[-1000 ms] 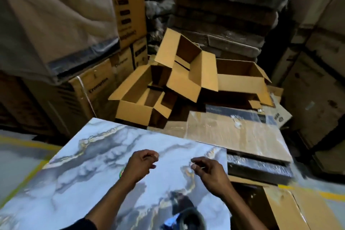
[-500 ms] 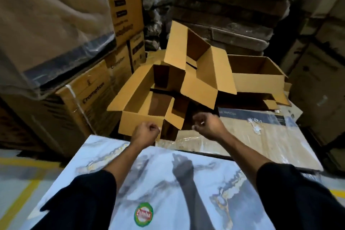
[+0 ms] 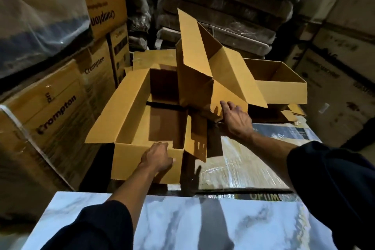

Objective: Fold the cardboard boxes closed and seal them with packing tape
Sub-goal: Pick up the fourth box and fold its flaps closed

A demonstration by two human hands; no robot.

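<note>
Fingers (image 3: 162, 146) on box (image 3: 129, 160) beside "Crompton" cartons (image 3: 56, 115)

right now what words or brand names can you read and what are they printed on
"Crompton" on the big brown strapped carton at left.
"Crompton" on the brown carton behind it.
"Crompton", upside down, on the tall brown carton on top.
"OPTIM", partly cut off, on the plastic-wrapped flat pack's edge.
Print on the right-hand cartons: too blurred.

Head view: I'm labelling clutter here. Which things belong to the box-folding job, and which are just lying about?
Job:
- near open box, gripped by left hand
- tilted open box, touched by right hand
- far open box

Lying about:
- printed Crompton cartons
- wrapped stacks
- marbled slab
</note>
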